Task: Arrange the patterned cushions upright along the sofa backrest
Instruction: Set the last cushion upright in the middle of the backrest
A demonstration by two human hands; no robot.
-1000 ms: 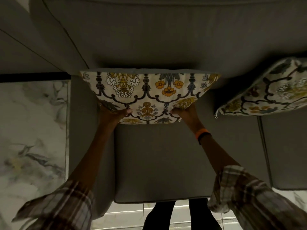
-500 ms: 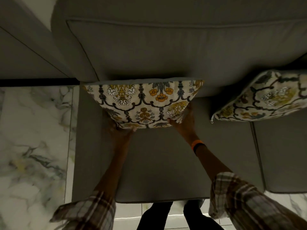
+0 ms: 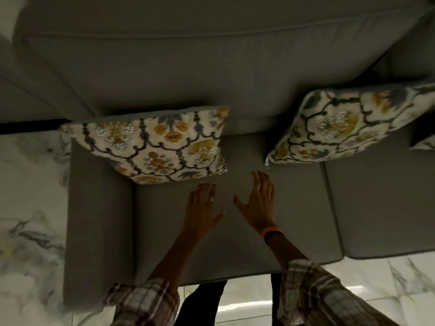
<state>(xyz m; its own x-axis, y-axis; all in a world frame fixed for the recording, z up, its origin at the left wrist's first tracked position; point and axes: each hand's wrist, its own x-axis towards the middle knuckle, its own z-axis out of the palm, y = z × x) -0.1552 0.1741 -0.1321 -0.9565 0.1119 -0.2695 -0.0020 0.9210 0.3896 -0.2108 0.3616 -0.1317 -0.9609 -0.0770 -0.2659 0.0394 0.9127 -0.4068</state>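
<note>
A floral patterned cushion (image 3: 155, 147) leans against the grey sofa backrest (image 3: 188, 74) at the left end of the seat, beside the armrest. A second patterned cushion (image 3: 348, 125) leans on the backrest further right. The corner of a third cushion (image 3: 424, 145) shows at the right edge. My left hand (image 3: 203, 207) hovers over the seat just below the left cushion's lower right corner, fingers spread and empty. My right hand (image 3: 259, 203), with an orange wristband, is flat and open between the two cushions, touching neither.
The grey seat cushion (image 3: 235, 243) lies under my hands, with a second seat cushion (image 3: 381, 208) to the right. The sofa's left armrest (image 3: 98, 220) borders a marble floor (image 3: 28, 208). My legs stand against the sofa's front edge.
Both hands have let go of the left cushion and pulled back toward me. The cushion stays leaning on the backrest. The view has shifted right, showing more of the second cushion.
</note>
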